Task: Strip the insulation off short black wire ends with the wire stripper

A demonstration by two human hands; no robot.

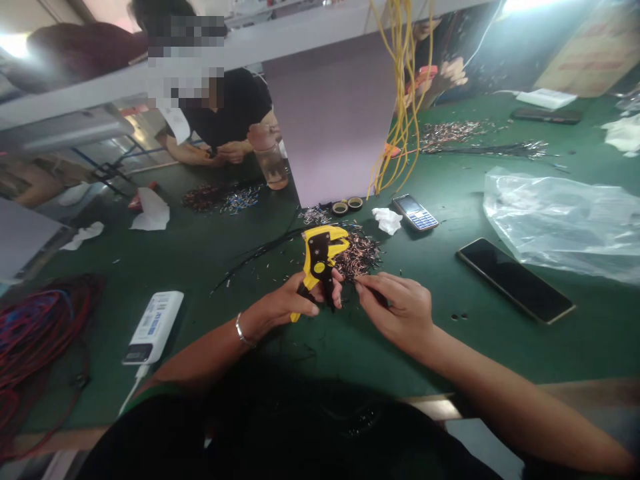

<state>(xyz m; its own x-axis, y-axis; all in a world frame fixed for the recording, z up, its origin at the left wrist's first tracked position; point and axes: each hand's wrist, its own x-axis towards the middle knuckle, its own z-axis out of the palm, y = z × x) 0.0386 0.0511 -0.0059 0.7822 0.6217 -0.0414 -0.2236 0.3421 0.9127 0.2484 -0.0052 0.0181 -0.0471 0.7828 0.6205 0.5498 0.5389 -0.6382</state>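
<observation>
A yellow and black wire stripper (319, 263) stands tilted at the middle of the view, its jaws toward the upper right. My left hand (305, 297) is wrapped round its handles. Just to the right, my right hand (395, 303) has thumb and fingertips pinched together at the near edge of a pile of short copper-coloured and black wire pieces (363, 255). What those fingertips hold is too small to make out. Long thin black wires (255, 253) lie to the left of the stripper.
On the green table (450, 353) are a black smartphone (517, 280), a keypad phone (416, 212), a plastic bag (565, 220), a white power bank (154, 327) and coiled red wires (45, 333). Yellow wires (403, 100) hang by a partition (335, 120). People work across the table.
</observation>
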